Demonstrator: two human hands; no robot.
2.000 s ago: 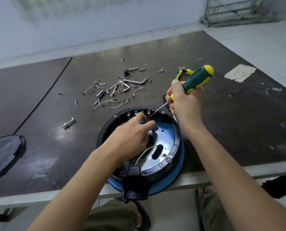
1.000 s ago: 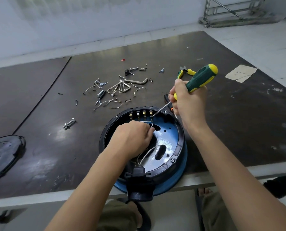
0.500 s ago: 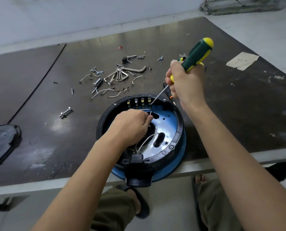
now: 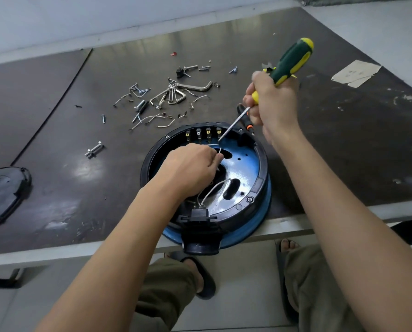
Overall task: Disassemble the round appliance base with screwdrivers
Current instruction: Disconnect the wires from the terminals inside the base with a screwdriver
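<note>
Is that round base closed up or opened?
Opened. The round base shows its blue inner plate, terminals and white wires with no cover over them; a dark plate lies apart on the table.

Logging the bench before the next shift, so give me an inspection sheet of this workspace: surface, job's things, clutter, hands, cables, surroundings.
Surface: dark table mat, scuffed, with a pale near edge.
Job's things: round base open side up, overhanging that edge; green-yellow screwdriver, tip at the terminal row.
Clutter: hex keys, loose bolts, wire offcuts, black cover at far left, paper scrap.
Grippers: left hand pinches a white wire inside the base; right hand grips the screwdriver handle.
Cables: a wire loop rises from the black connector toward the left hand.
Surroundings: pale floor; a sandalled foot by the table's edge.
</note>
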